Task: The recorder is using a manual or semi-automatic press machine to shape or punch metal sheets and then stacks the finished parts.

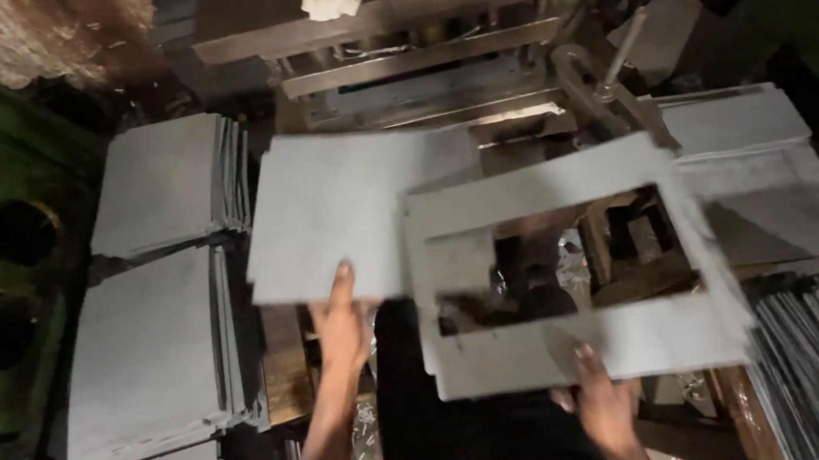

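My left hand [342, 327] grips the near edge of a plain grey square sheet [333, 211], thumb on top, holding it up in front of the press. My right hand [602, 400] holds the near edge of a grey sheet frame [540, 194] that has a large rectangular hole cut out of its middle. The frame overlaps the right edge of the plain sheet. Both pieces hover above the dark press [437, 58], whose metal bars cross the top of the view.
Two stacks of grey square sheets [160, 184] [143, 360] lie at the left. More grey sheets [768, 199] rest at the right, with several thin strips standing on edge [806, 367] below them. A green machine body [4, 264] fills the far left.
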